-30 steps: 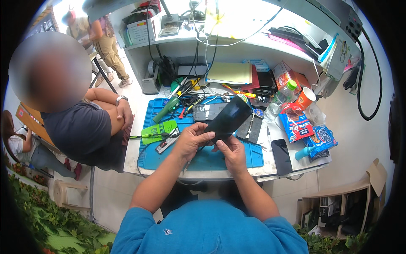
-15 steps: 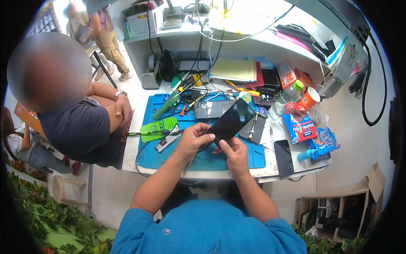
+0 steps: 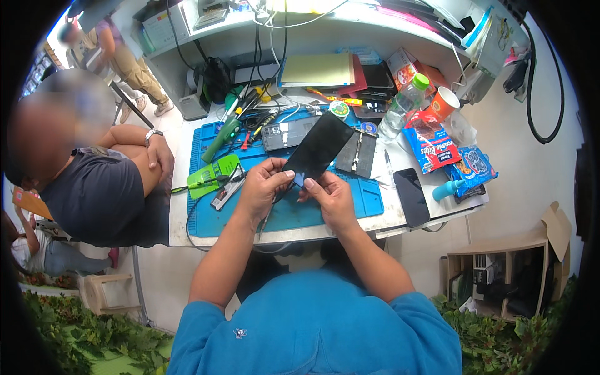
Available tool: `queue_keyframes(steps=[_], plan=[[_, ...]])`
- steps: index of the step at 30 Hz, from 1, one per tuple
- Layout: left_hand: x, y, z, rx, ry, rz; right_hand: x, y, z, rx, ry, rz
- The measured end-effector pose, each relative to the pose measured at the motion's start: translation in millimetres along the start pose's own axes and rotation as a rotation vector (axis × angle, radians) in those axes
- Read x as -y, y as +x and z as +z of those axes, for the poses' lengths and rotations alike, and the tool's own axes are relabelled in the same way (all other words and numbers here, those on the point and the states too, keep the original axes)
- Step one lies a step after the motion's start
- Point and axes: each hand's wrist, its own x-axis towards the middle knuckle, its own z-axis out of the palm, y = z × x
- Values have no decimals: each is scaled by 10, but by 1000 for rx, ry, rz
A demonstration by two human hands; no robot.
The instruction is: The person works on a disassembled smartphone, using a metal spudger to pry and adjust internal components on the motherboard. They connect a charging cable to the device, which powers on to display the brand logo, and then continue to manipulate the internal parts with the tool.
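Note:
A black smartphone (image 3: 320, 142) is held tilted over the blue work mat (image 3: 294, 217), its dark glossy side showing. My left hand (image 3: 265, 186) closes on its lower left corner, thumb on the glossy face. With thumb and fingers, my right hand (image 3: 332, 200) grips the bottom edge. Something thin and dark hangs below the left hand; I cannot make out what it is. Beyond the phone lies a grey opened phone (image 3: 275, 137) on the mat. A black repair clamp (image 3: 356, 155) sits just right of the held phone.
A bright green device (image 3: 214, 176) and several tools with cables lie left and behind. On the right are another black phone (image 3: 410, 199), a clear bottle (image 3: 395, 119), an orange cup (image 3: 444, 103) and snack packets (image 3: 431, 147). A person with folded arms (image 3: 112, 187) sits at the left.
The whole view has shifted, with the bench now higher and farther left. Both hands still hold the smartphone, and the right thumb has moved onto its lower face.

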Motion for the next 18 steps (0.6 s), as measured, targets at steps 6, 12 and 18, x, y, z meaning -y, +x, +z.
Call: queue_keyframes(steps=[6,12,18], plan=[[-13,18,-3,-15,-38,-20,54,2,52,4,6,-7],[23,4,-53,20,-18,-9,-4,-1,22,13,41,-8],[0,-25,16,-13,10,30,61,-12,63,-31,-40,10]])
